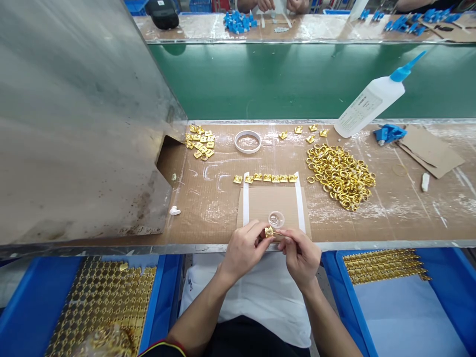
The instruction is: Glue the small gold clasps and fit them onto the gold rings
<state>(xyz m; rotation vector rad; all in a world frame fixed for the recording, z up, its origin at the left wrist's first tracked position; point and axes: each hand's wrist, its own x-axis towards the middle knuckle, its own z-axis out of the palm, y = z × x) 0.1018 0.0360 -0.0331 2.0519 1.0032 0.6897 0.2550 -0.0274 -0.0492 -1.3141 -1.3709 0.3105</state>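
Between the thumb and fingers of my left hand (242, 252) is a small square gold piece (269, 231). My right hand (302, 257) pinches a thin stick-like tool (278, 234), its tip at the gold piece; most of the tool is hidden by the fingers. Just beyond my hands, a small clear round dish (276, 219) rests on a cardboard pad (270, 201) taped with white strips. Along the pad's far edge runs a row of similar gold pieces (267, 177). To the right lies a heap of gold rings (342, 173).
A metal housing (85, 124) blocks the left side. Farther back are a tape roll (248, 142), loose gold pieces (201, 140) and a tilted white bottle (372, 106). Blue trays (169, 297) with gold pieces flank my lap. Another person's hands (266, 5) work across the green belt (260, 79).
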